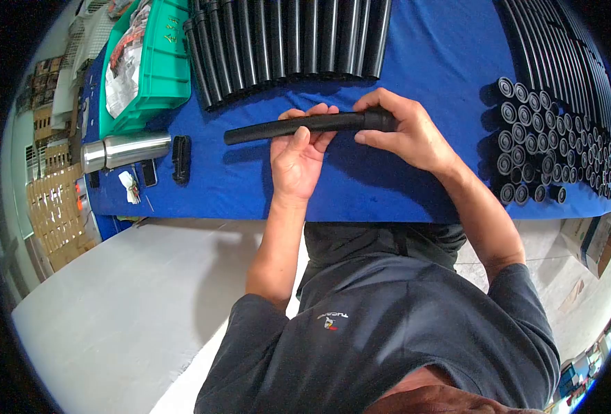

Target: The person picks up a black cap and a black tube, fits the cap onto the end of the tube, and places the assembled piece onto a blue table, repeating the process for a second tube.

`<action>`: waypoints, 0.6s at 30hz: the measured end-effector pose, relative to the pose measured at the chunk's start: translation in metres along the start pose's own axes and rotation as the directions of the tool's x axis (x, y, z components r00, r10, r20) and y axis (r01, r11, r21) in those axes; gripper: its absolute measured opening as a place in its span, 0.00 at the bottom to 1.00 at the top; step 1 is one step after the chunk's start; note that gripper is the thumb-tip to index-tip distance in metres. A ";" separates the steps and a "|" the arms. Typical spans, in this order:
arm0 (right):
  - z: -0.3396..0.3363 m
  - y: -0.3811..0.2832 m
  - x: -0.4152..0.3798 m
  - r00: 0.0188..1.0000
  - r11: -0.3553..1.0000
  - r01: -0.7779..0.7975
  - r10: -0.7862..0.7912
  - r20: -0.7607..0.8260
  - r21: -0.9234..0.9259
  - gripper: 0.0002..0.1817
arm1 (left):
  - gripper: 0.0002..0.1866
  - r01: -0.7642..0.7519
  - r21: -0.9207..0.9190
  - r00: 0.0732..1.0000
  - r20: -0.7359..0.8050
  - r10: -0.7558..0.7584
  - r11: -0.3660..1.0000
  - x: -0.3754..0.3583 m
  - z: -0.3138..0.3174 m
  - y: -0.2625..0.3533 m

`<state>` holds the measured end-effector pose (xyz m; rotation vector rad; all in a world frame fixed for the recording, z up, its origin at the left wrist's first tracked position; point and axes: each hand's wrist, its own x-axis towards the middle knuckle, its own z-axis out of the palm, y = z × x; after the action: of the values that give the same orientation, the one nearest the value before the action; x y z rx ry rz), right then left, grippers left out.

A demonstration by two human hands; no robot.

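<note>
A long black plastic tube (264, 131) lies nearly level across both hands above the blue cloth. My left hand (297, 159) is closed around its middle, the thumb on the near side and the fingertips showing beyond it. At the tube's right end is a wider, ribbed black collar (380, 121). My right hand (416, 131) grips that end, with fingers over the far side and the thumb along the near side. The narrower left end sticks out free past my left hand.
A row of black tubes (292, 41) lies at the back. On the right stand several round black caps (519, 141) beside more long tubes (561, 55). A green crate (164, 69), a steel flask (136, 148), a black object (180, 159) and a phone (149, 172) occupy the left.
</note>
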<state>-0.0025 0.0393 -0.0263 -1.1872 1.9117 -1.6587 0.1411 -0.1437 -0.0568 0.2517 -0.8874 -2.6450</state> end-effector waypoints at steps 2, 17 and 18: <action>0.001 0.000 0.000 0.990 0.973 -0.144 0.139 0.038 0.180 0.18 | 0.17 -0.006 -0.020 1.000 -0.019 0.006 1.000 -0.001 -0.002 0.001; 0.000 0.001 0.001 0.996 0.987 0.091 -0.089 0.017 -0.132 0.18 | 0.15 -0.007 0.004 0.999 -0.031 0.007 1.000 0.000 0.006 0.000; -0.001 -0.002 0.001 0.997 0.991 0.073 -0.069 0.033 -0.114 0.18 | 0.15 -0.011 -0.015 1.000 -0.023 0.010 1.000 0.000 0.003 0.000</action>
<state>-0.0030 0.0395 -0.0235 -1.3309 1.9926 -1.5752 0.1407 -0.1417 -0.0550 0.2720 -0.8593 -2.6329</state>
